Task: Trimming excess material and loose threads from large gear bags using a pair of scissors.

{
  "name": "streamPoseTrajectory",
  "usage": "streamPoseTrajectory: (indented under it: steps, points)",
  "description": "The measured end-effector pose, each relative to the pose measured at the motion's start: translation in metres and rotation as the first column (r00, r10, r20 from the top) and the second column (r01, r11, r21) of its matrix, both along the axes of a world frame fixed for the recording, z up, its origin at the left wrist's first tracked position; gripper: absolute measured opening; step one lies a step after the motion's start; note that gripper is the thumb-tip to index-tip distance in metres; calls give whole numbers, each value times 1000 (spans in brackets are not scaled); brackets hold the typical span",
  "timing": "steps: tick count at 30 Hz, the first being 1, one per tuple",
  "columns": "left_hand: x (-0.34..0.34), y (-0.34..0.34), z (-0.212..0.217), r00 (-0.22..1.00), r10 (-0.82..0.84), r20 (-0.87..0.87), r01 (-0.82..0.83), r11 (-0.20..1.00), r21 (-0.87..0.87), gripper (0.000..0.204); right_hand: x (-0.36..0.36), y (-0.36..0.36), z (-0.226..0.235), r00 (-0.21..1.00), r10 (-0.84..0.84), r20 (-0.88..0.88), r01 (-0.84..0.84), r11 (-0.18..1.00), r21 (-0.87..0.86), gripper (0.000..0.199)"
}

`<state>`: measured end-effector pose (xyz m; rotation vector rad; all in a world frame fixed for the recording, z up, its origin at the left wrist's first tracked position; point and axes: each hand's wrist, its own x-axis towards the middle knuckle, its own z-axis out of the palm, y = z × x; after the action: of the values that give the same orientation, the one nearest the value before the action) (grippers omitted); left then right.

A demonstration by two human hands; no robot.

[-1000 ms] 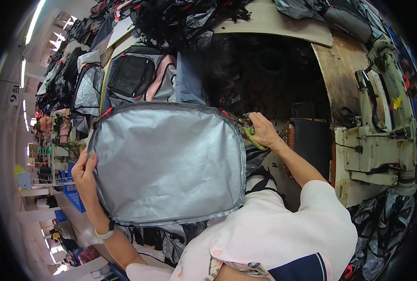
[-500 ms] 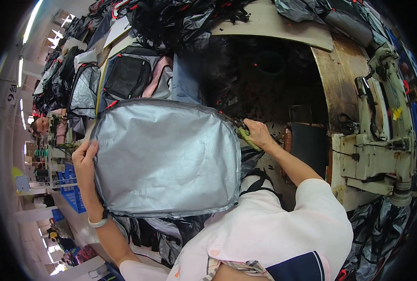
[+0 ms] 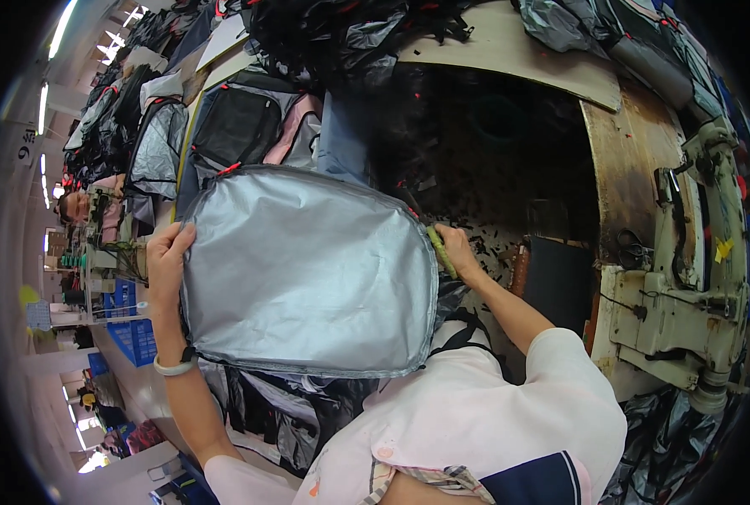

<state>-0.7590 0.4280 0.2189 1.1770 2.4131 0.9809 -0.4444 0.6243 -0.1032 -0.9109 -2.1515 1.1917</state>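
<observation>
Bag (image 3: 308, 278), just toward nine o'clock from the view's centre, is judged light, floppy and slick, best held by the rim (image 3: 308, 173), pinched at nine o'clock by the left hand (image 3: 168, 257); at three, a green handle (image 3: 440, 251) is gripped by the right hand (image 3: 458, 250).

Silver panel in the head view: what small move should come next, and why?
Probably ease the green-handled tool closer along the upper right edge of the silver panel: the right hand holds it beside that edge, and the left hand grips the opposite side. The tool's tip is hard to make out.
</observation>
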Motion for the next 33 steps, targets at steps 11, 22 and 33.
streamPoseTrajectory:
  steps: [11,22,33]
  points:
    - [4,27,-7,999,31,39,-30,999,-23,25,-127,97,97,940,333,-79,-243,812,531,35]
    - [-9,28,-21,980,71,187,-71,997,-6,28,-225,111,133,799,585,142,-549,612,569,28]
    - [-12,36,-27,971,54,233,-52,999,-17,30,-241,117,131,755,655,-40,-453,564,691,30]
